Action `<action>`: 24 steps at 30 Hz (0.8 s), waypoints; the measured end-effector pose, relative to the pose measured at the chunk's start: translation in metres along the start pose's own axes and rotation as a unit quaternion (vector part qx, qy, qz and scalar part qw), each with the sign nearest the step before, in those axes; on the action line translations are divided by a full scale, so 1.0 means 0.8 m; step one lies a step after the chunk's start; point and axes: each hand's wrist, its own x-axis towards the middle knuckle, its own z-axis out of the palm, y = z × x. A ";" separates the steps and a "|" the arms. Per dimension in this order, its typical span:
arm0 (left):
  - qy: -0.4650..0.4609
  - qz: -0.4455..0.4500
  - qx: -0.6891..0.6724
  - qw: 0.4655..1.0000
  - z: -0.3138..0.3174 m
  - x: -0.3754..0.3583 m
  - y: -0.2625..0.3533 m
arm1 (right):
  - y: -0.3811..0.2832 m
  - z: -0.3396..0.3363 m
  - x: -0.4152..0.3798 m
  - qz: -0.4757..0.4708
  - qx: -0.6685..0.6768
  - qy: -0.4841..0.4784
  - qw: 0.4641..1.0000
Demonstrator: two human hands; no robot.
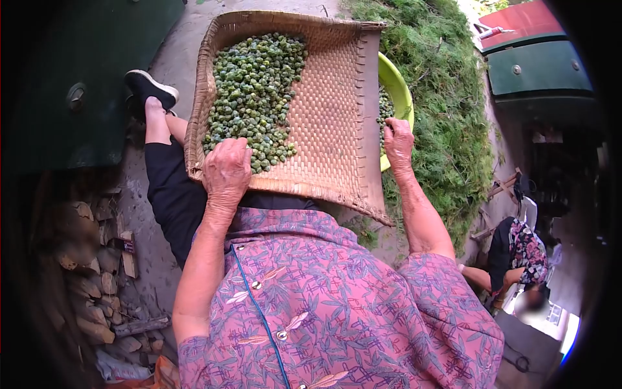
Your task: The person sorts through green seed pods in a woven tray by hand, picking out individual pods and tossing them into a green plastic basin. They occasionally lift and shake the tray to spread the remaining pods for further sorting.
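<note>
A woven winnowing basket (327,104) lies across my lap, with a pile of small, round, knobbly green fruits (256,91) over its left half. My left hand (227,166) is at the near left part of the basket, against the pile; its fingers are curled and what they hold is hidden. Beyond the basket's right edge, my right hand (398,138) is over a yellow-green basin (396,81). Its thumb and fingers are bent together, and I cannot make out anything between them. More green fruits lie in the basin, partly covered by the basket.
Feathery green branches (434,97) are heaped right of the basin. Chopped firewood (97,285) is stacked at lower left, near a dark green panel (58,97). Another person in a floral top (528,249) sits at the far right. A leg with a black shoe (150,87) stretches out left.
</note>
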 end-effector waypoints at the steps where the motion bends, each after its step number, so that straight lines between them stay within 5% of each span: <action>1: -0.005 -0.003 -0.001 1.000 -0.002 0.000 0.001 | 0.007 0.000 0.002 0.006 -0.002 0.001 1.000; 8: -0.005 -0.002 0.011 1.000 -0.003 0.000 0.001 | -0.001 0.021 0.015 -0.054 -0.058 -0.083 0.993; 11: -0.062 -0.042 0.016 0.997 -0.012 0.004 0.009 | 0.002 0.021 0.021 -0.001 -0.136 -0.047 0.990; 16: 0.017 -0.050 -0.061 0.997 -0.010 0.005 0.000 | -0.021 0.040 0.047 -0.027 -0.133 -0.016 0.991; 20: 0.051 -0.056 -0.050 0.996 -0.010 0.005 -0.006 | -0.079 0.090 0.097 -0.109 0.092 -0.046 0.989; 24: 0.013 -0.072 -0.004 0.997 -0.008 0.005 0.001 | -0.154 0.134 0.167 -0.184 0.174 -0.034 0.967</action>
